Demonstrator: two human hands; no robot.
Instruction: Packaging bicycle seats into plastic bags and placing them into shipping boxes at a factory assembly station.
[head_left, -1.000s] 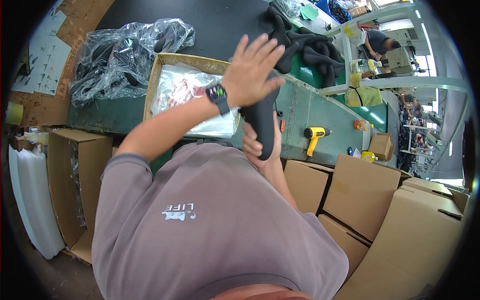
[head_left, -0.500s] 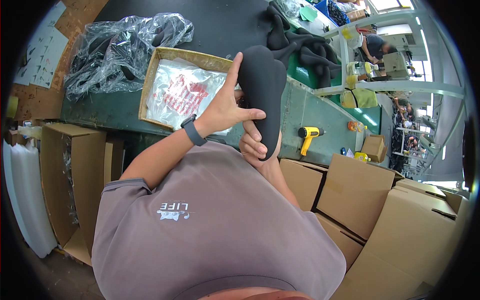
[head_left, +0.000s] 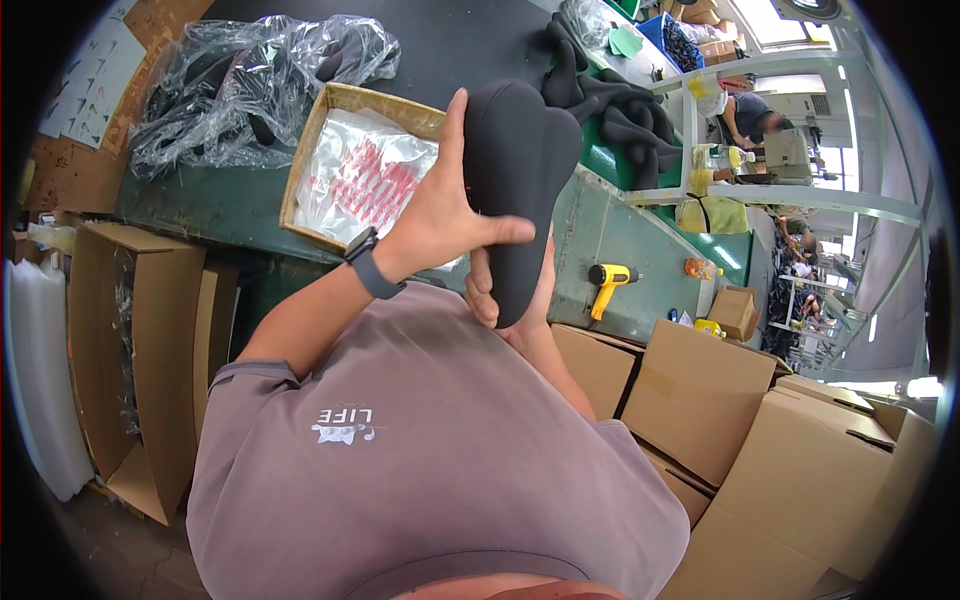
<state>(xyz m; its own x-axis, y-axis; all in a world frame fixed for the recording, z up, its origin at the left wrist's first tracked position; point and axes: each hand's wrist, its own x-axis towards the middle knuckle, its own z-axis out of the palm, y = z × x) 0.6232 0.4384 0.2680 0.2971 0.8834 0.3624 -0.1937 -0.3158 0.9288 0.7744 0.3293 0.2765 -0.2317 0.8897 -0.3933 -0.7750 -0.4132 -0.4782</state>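
Note:
A black bicycle saddle (head_left: 515,170) is held up in front of my chest, its wide end away from me and its narrow nose toward me. My left hand (head_left: 445,215), with a dark watch on the wrist, grips the saddle's left side; its thumb lies across the top. From below, my right hand (head_left: 530,300) holds the nose, its fingers curled round both sides. The saddle's underside is hidden. Beyond it, several more black saddles (head_left: 625,125) lie heaped on the green bench. Left of the saddle stands a shallow carton (head_left: 290,200) holding clear plastic bags (head_left: 360,180) with red print.
Clear plastic wrap (head_left: 270,90) with dark items inside lies at the far left. A yellow heat gun (head_left: 608,285) rests on the bench (head_left: 660,240) to the right. Cardboard boxes (head_left: 700,400) flank me on both sides. People work in the background beyond a metal frame (head_left: 780,195).
The saddle has turned slightly in my hands and shows more of its side seam. Both hands stay on it, the left one shifted a little to the left. The whole view has shifted slightly.

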